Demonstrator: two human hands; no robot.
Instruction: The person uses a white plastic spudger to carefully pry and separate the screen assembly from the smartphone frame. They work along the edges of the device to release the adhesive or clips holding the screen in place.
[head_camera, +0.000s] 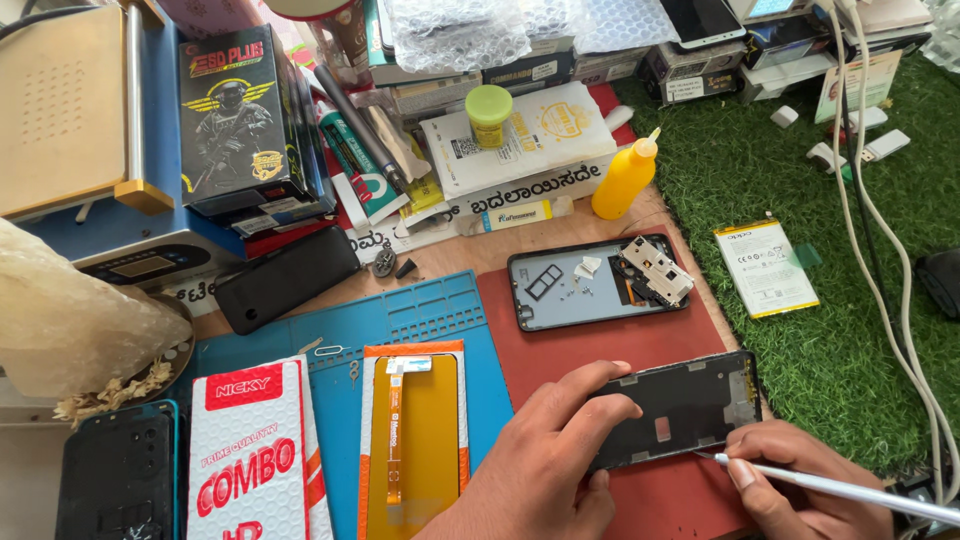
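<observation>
My left hand (545, 450) presses down on the left end of a black phone frame (685, 405) that lies on a red mat (600, 345). My right hand (800, 480) grips a slim silver tool (850, 490), and its tip touches the frame's lower edge. Beyond the frame lies a grey phone back cover (575, 295) with small screws and a white camera module (658, 268) resting in it.
A blue work mat (420, 315) holds an orange-backed replacement screen (412, 440) and a white bubble pouch (250, 450). A yellow squeeze bottle (625, 178), a phone battery (765, 268) on green turf, white cables (880, 230), a black phone (285, 278) and stacked boxes surround the area.
</observation>
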